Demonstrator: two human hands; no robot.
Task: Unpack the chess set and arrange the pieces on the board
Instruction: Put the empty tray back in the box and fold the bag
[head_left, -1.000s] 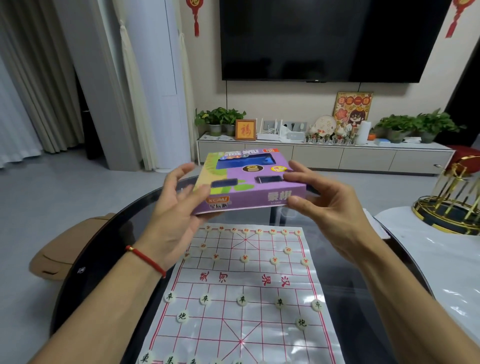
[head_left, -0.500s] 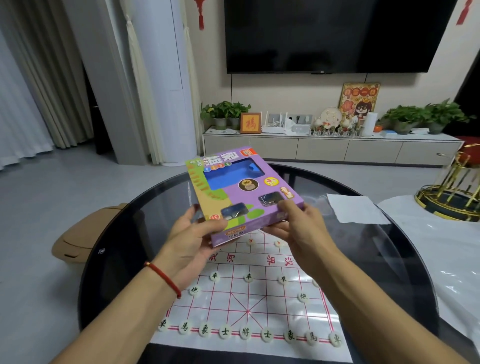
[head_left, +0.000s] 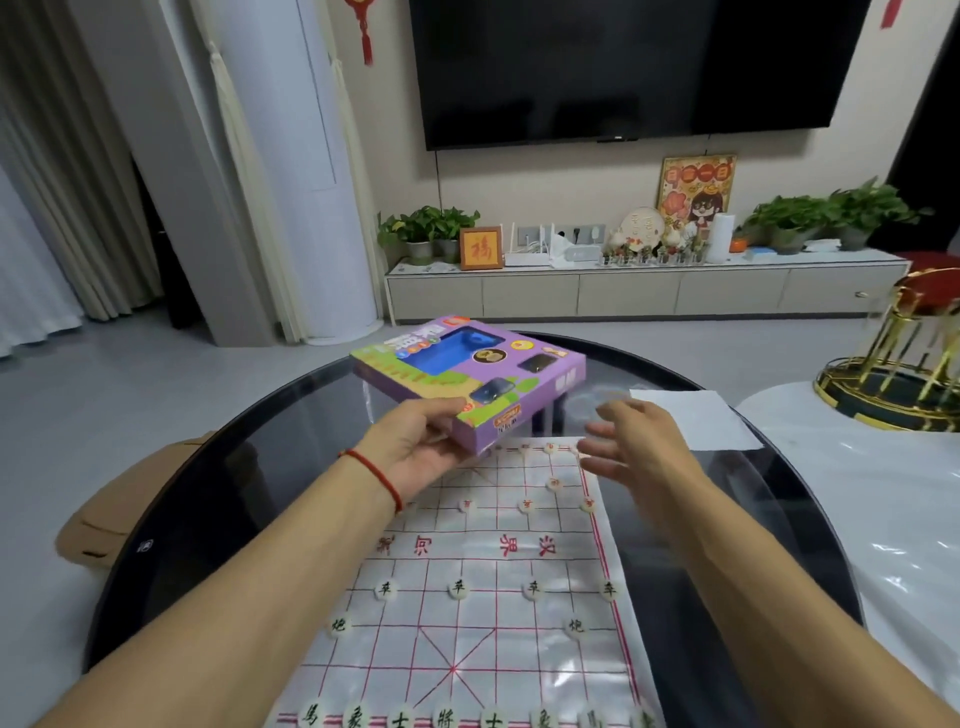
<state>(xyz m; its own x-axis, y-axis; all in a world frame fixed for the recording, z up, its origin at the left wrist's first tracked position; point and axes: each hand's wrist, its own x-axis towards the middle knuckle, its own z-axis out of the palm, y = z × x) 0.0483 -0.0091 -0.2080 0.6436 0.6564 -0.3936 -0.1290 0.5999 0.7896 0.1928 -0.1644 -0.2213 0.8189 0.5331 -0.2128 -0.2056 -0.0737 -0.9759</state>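
One purple box (head_left: 467, 376), one paper board (head_left: 483, 597), one round table (head_left: 208, 493), two hands, and many little round pieces, too blurry to count.

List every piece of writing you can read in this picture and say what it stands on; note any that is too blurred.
"福": small framed sign on the cabinet.
"卒": four black pieces, e.g., on the board.
"炮": two pieces, e.g..
"士", "將", "士": near row pieces, e.g..
River text: upside down, "汉界" likely.
Purple box in the left hand: print too blurred.
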